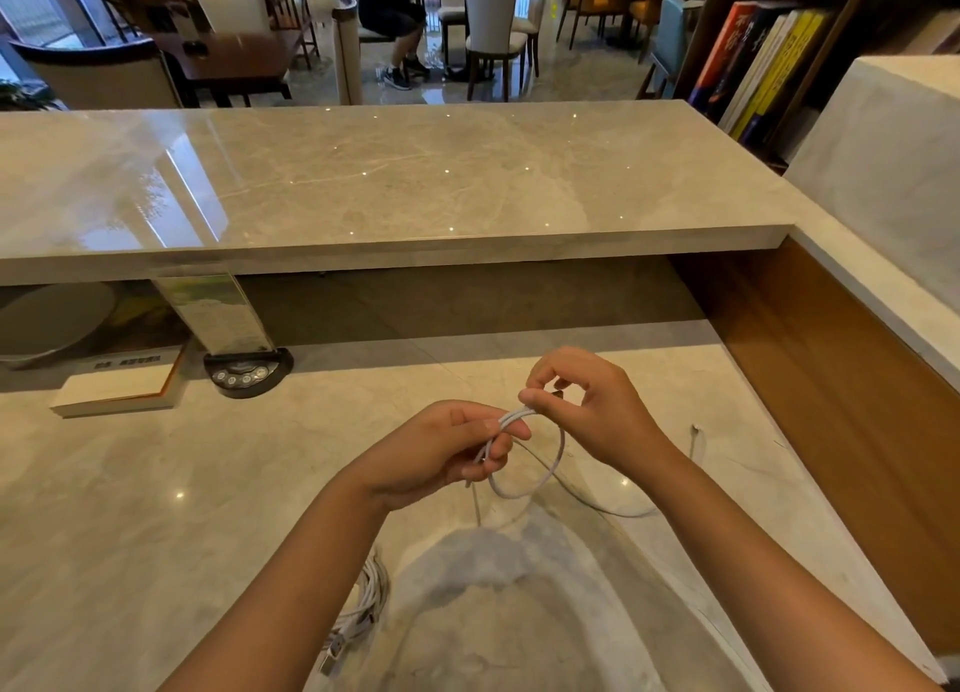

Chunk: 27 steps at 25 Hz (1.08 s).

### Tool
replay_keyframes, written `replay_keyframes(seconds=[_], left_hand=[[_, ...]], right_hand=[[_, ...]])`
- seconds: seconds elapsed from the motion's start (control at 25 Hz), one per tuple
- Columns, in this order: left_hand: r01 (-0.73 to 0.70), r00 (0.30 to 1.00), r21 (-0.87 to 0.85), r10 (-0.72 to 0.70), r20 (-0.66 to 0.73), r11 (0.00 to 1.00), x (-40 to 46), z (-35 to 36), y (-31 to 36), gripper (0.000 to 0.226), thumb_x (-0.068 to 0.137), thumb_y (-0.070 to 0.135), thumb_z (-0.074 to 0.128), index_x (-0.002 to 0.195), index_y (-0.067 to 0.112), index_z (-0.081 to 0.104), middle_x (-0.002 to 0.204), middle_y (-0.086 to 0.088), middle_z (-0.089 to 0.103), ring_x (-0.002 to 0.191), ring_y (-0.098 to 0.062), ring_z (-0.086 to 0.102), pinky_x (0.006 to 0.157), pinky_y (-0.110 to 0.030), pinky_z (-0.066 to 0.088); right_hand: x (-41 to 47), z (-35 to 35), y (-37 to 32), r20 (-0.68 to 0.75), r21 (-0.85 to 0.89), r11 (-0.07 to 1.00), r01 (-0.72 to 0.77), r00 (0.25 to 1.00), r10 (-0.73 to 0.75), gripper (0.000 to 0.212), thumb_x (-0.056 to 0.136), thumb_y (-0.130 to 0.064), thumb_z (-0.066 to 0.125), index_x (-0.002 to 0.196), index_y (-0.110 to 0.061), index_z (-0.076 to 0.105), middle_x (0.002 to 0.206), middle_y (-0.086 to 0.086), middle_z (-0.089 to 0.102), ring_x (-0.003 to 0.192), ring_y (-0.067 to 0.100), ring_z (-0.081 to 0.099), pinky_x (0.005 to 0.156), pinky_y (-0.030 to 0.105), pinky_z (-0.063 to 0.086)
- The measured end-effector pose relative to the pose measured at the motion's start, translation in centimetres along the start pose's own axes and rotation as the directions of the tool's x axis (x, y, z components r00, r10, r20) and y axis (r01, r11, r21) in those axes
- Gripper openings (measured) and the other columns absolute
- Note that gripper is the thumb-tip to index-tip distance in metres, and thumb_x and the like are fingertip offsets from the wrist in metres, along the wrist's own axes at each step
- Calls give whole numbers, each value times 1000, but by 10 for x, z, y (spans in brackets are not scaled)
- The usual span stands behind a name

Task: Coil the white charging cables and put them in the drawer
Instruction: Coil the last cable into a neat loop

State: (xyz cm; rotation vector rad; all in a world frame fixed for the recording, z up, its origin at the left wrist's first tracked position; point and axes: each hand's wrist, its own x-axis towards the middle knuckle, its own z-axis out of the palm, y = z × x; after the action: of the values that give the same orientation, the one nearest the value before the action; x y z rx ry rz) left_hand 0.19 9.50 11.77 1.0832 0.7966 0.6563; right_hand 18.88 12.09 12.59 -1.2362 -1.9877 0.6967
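Note:
A white charging cable (556,463) forms a small loop above the marble desk, between both hands. My left hand (441,452) grips the gathered strands of the loop. My right hand (582,405) pinches the cable's end with its dark plug just above the loop. A loose length of white cable (613,507) trails over the desk to the right, ending in a plug (696,430). A second white cable bundle (363,603) lies on the desk near my left forearm. No drawer is in view.
A raised marble counter (363,182) runs across the back. Under it at the left stand a black-based sign holder (244,369), a book (119,387) and a grey round object (47,322). A wooden side panel (831,379) closes off the right.

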Motion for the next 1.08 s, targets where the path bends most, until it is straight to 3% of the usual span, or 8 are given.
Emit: replay_keyframes(seconds=[0.12,0.24,0.4,0.52,0.64,0.76,0.92,1.08], left_hand=[[-28,1000,-264,30,2,964,3,-2,-7,20,88,14,45,91,6,63,62,3,48,54,-5,44,45,-14,31],[-43,999,-366,41,-13,930,2,-8,-14,12,83,19,62,87,9,67,61,5,48,54,-4,44,45,-13,30],[-35,997,-227,20,-68,973,-2,-8,-8,21,90,14,49,90,4,68,60,3,51,53,-4,44,44,-13,30],[-48,980,-73,32,-197,996,0,-2,-2,25,95,7,40,96,0,64,59,3,52,51,-4,44,44,-13,31],[-55,942,-36,39,-334,998,4,5,0,26,95,5,41,92,1,66,59,2,53,49,-4,43,44,-13,31],[-38,932,34,47,-359,999,5,10,0,26,95,8,43,90,4,69,61,2,58,52,-4,47,48,-17,32],[-22,924,100,58,-379,995,3,14,3,26,95,10,45,93,10,72,68,2,59,56,-5,46,53,-21,32],[0,928,93,35,-371,996,1,17,9,26,95,14,47,94,14,73,69,3,59,55,-2,46,53,-19,34]], right_hand=[[-3,1,-2,-68,-286,936,203,970,-231,31,87,-36,53,78,-12,69,78,-1,54,75,9,42,59,22,37],[-9,0,-2,93,-401,867,296,954,-283,29,85,-36,56,95,-14,70,84,1,59,79,13,47,61,25,41],[-6,-10,-11,221,-127,992,12,975,16,9,85,-22,64,89,-19,71,81,-6,65,72,5,53,65,16,42],[-8,-16,-18,267,252,939,-234,949,164,13,86,-16,63,97,-23,65,75,-6,66,69,1,60,64,15,48],[-15,-10,-17,197,15,994,-112,974,107,42,78,-22,73,113,-32,52,81,-8,60,69,5,55,66,20,48],[-17,-6,-9,54,-299,951,79,996,-66,27,81,-25,69,107,-21,60,83,-4,66,70,10,56,65,29,51],[-15,-8,-2,-16,-336,924,182,980,-199,12,82,-20,68,91,-12,65,82,1,67,68,5,49,59,11,40],[-15,-14,-4,-10,-237,966,105,994,-111,11,85,-24,65,89,-14,62,77,1,67,63,6,58,60,18,52]])
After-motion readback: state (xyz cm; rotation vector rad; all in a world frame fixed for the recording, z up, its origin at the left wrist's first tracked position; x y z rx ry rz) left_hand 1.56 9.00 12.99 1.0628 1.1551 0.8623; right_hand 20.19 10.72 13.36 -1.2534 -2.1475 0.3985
